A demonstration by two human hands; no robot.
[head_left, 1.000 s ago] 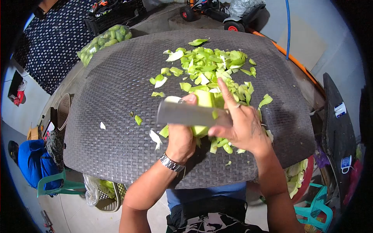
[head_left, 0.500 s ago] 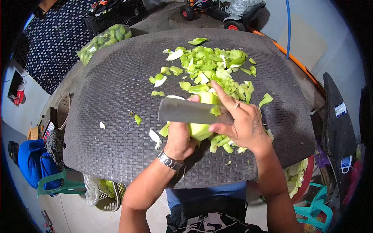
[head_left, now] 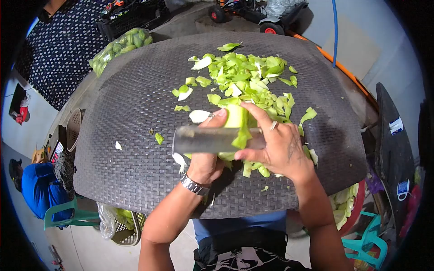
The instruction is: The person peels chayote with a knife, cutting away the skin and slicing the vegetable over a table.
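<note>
A wide-bladed cleaver [head_left: 203, 140] lies crosswise in my right hand [head_left: 282, 149], its blade pointing left and slightly blurred. My right thumb and index finger are spread around the handle end, which is mostly hidden. My left hand [head_left: 205, 165], with a metal watch at the wrist, grips a peeled pale green fruit or vegetable [head_left: 234, 116] under the blade. Its exact kind is unclear, and the cleaver covers its middle. A green strip of peel [head_left: 242, 135] hangs over the blade. Beyond both hands is a heap of green peelings [head_left: 244, 74].
The dark woven-pattern table [head_left: 131, 171] carries scattered scraps. A bag of green produce [head_left: 122, 47] sits past its far left edge. Below the table are a basket [head_left: 124, 235] at left and a red-rimmed tub [head_left: 357, 212] at right. A person in blue [head_left: 43, 189] sits at left.
The cleaver has shifted left and slightly down across the held piece. The peel strip on the blade has grown longer. My left hand still holds the piece.
</note>
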